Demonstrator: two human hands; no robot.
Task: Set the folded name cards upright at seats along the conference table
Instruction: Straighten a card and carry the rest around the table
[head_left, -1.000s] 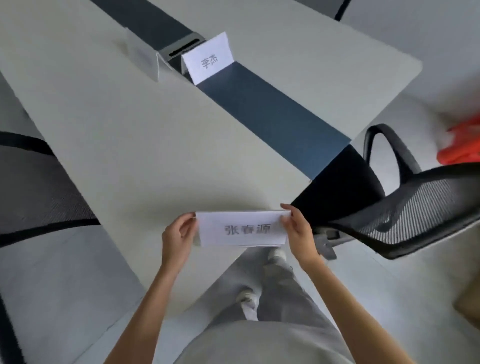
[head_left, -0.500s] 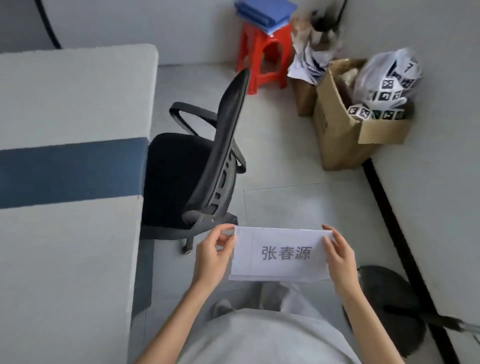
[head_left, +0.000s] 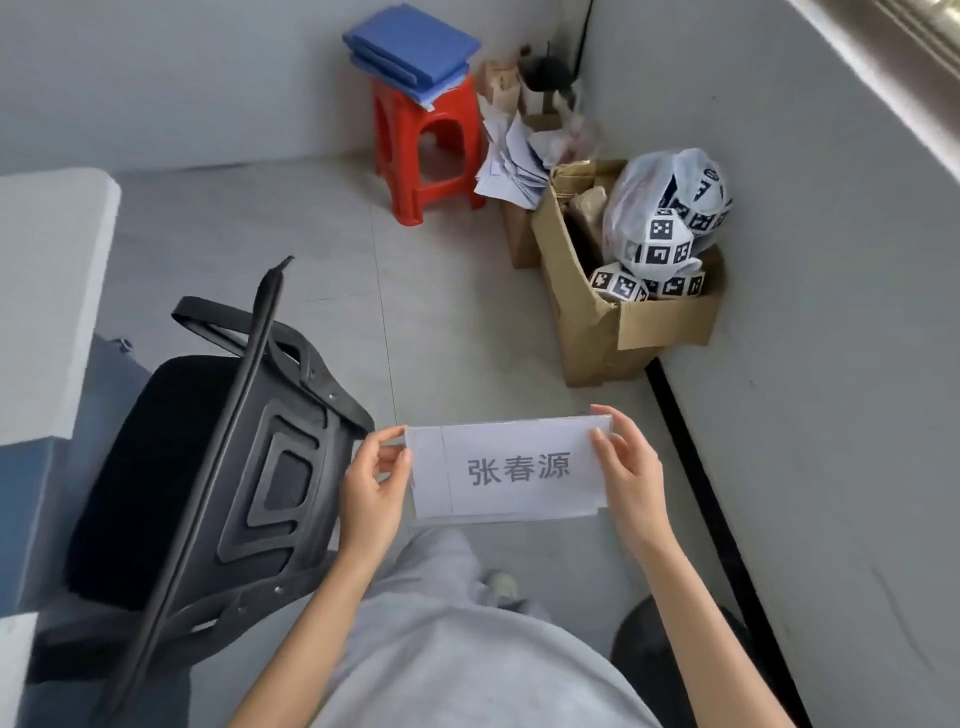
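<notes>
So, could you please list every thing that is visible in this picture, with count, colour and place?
name card: one, white with grey characters, held in the air in front of the person
office chair: one, black, at the table's end, left of the card
conference table: one, light grey with a blue strip, far left
stool: one, red, by the far wall
folders: a stack, blue, on the stool
cardboard box: one, brown, against the right wall
plastic bag: one, clear, holding black-and-white patterned objects, in the box
loose papers: a pile, white, between stool and box
left hand: pinches the card's left edge
right hand: pinches the card's right edge
</notes>
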